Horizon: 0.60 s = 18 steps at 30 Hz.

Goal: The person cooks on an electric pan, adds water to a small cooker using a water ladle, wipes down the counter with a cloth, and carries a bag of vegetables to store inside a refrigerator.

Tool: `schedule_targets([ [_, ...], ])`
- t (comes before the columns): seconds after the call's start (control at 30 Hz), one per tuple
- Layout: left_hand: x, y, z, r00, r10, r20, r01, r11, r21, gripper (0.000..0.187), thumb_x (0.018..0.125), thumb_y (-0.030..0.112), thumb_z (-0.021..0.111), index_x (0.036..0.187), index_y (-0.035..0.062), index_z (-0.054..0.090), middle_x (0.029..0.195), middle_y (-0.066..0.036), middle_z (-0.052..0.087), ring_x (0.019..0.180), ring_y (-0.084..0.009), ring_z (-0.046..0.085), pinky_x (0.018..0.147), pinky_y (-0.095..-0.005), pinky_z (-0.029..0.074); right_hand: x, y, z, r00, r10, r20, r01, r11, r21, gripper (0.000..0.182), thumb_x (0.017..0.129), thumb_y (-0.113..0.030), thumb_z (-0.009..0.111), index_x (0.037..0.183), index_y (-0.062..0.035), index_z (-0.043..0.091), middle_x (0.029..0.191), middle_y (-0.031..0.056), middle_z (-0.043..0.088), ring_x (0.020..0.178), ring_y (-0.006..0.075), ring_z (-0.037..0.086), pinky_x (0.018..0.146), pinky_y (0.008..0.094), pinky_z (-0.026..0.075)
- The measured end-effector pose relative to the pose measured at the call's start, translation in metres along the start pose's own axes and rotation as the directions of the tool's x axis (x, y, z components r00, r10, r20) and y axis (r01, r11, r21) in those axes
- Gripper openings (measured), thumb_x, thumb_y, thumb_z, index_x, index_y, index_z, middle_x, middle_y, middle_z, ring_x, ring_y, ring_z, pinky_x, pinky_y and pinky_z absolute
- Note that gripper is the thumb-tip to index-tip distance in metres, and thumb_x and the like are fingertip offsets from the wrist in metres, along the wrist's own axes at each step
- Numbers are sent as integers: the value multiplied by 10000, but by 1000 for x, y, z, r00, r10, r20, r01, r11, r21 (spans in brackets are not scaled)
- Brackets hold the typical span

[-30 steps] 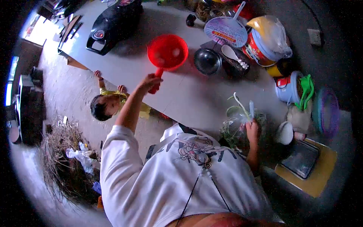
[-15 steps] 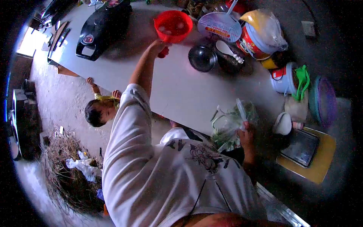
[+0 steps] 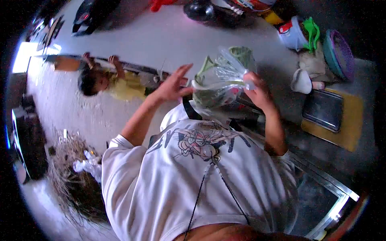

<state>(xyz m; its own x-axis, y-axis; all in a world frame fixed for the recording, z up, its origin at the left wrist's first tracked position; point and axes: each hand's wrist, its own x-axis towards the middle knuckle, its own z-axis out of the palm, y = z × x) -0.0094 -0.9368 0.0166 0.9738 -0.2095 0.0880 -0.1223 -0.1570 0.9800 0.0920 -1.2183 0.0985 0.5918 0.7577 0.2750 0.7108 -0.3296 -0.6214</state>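
My right hand (image 3: 257, 90) is closed round the gathered neck of a clear plastic bag (image 3: 232, 68), held up at the front of the table. Leafy green vegetables (image 3: 212, 97) fill the bag, and a pale stalk (image 3: 219, 85) pokes out of it toward the left. My left hand (image 3: 175, 85) is just left of the bag with its fingers spread, holding nothing. Its fingertips come close to the stalk ends.
Beyond the bag is the white table (image 3: 152, 38), with a red basin (image 3: 161, 4) and a black bowl (image 3: 197, 10) at its far side. A person in yellow (image 3: 126, 85) stands at the table's left edge. To the right lie a bucket (image 3: 292, 35) and a black tray (image 3: 323, 109).
My left hand has let go of the red basin and come back beside the bag. My right hand has lifted the bag inward. The view has tilted down toward my body.
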Motion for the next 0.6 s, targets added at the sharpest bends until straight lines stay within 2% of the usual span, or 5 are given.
schedule_targets([
  [0.07, -39, 26, 36, 995, -91, -39, 83, 982, -168, 824, 646, 215, 698, 1270, 33, 192, 1305, -111, 222, 1171, -205, 264, 950, -326, 250, -5, -28, 9, 995, -87, 39, 86, 996, 37, 251, 655, -26, 538, 893, -7, 462, 869, 145, 512, 802, 276, 515, 683, 315, 406],
  [0.23, -128, 57, 38, 896, 31, -443, 25, 993, 119, 833, 632, 337, 684, 1249, 8, 232, 1149, -164, 382, 1072, -247, 389, 904, -324, 312, 8, -90, 71, 965, -152, 216, 75, 942, 328, 199, 667, -48, 501, 855, 8, 466, 841, 129, 514, 766, 250, 517, 677, 314, 409],
  [0.4, -238, 83, 12, 754, 36, -655, 276, 888, 367, 855, 612, 393, 684, 1239, 16, 242, 1147, -149, 368, 940, -252, 474, 785, -334, 404, 25, -186, 144, 921, -301, 247, 213, 920, 328, 195, 704, -92, 459, 864, 16, 486, 781, 105, 514, 675, 204, 515, 617, 296, 414],
  [0.43, -246, 86, 6, 728, 55, -684, 335, 842, 424, 860, 609, 404, 681, 1238, 19, 240, 1148, -147, 364, 928, -252, 478, 766, -337, 414, 30, -176, 163, 867, -168, 470, -41, 915, 402, 204, 730, -108, 442, 879, 19, 497, 780, 91, 510, 700, 179, 505, 623, 292, 408],
  [0.6, -350, 94, -40, 663, 30, -748, 282, 916, 286, 853, 615, 404, 669, 1250, 52, 222, 1173, -179, 337, 999, -324, 429, 794, -390, 394, 48, -294, 260, 843, -247, 479, 4, 892, 453, 203, 749, -104, 416, 887, 19, 502, 755, 54, 489, 674, 108, 465, 604, 264, 401],
])
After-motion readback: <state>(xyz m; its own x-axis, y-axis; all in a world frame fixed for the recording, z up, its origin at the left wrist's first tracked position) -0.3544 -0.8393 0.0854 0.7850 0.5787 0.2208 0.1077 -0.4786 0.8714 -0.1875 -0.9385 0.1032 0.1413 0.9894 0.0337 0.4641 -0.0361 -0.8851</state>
